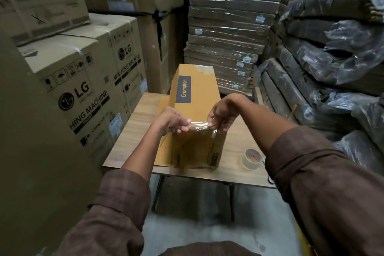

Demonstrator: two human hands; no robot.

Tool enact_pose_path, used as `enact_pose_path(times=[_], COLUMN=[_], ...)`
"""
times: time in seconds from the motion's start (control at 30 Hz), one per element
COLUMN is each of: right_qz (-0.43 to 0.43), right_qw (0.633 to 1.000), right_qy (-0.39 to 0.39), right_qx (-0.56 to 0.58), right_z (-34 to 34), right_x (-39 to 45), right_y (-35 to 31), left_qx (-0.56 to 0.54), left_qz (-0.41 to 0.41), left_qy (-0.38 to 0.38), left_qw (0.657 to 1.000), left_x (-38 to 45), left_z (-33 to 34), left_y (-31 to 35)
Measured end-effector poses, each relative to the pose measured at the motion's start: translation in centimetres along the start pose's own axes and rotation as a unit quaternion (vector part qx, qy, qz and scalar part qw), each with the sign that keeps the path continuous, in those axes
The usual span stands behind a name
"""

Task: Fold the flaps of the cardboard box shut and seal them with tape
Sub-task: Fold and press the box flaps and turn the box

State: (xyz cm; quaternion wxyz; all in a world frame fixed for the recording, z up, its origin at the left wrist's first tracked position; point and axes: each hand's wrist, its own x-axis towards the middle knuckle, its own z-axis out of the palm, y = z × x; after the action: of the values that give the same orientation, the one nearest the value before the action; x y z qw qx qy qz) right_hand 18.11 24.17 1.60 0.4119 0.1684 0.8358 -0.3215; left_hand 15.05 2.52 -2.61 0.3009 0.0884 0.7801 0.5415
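Note:
A long yellow-brown cardboard box [195,97] with a dark "Crompton" label lies lengthwise on a small wooden table [234,164]. Its near end faces me. Old tape shows on its far end. I hold a short strip of clear tape [199,125] stretched just above the box's near top edge. My left hand [172,120] pinches the strip's left end and my right hand [223,114] pinches its right end. A roll of tape [252,158] lies flat on the table to the right of the box.
Large washing-machine cartons [87,89] stand close on the left. A stack of flat wrapped cardboard packs [230,33] rises behind the table. Plastic-wrapped bundles [332,58] pile up on the right. A flat cardboard piece [164,147] lies under the box's left side. Bare concrete floor is below.

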Motion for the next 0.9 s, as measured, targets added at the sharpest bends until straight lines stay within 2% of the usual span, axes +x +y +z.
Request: enact_pose_path(times=[0.17, 0.5, 0.63, 0.8, 0.9], right_qz=[-0.061, -0.101, -0.103, -0.09, -0.085], right_qw=[0.993, 0.987, 0.985, 0.987, 0.988], right_qy=[0.094, 0.12, 0.129, 0.121, 0.12], right_qx=[-0.036, 0.031, 0.041, 0.05, 0.043], right_z=[1.8, 1.6, 1.8, 1.2, 1.1], right_x=[1.1, 2.8, 3.7, 4.2, 4.6], right_y=[-2.6, -1.5, -1.0, -1.1, -1.2], left_qx=[0.057, 0.085, 0.149, 0.244, 0.245], left_qz=[0.004, -0.006, -0.032, -0.015, -0.028], left_qy=[0.089, 0.143, 0.148, 0.203, 0.212], left_qw=[0.994, 0.986, 0.977, 0.948, 0.946], left_x=[0.1, 1.1, 2.1, 3.2, 3.2], left_z=[-1.7, -1.7, -1.7, -1.3, -1.5], left_y=[-0.9, -1.3, -0.5, -0.5, -0.4])
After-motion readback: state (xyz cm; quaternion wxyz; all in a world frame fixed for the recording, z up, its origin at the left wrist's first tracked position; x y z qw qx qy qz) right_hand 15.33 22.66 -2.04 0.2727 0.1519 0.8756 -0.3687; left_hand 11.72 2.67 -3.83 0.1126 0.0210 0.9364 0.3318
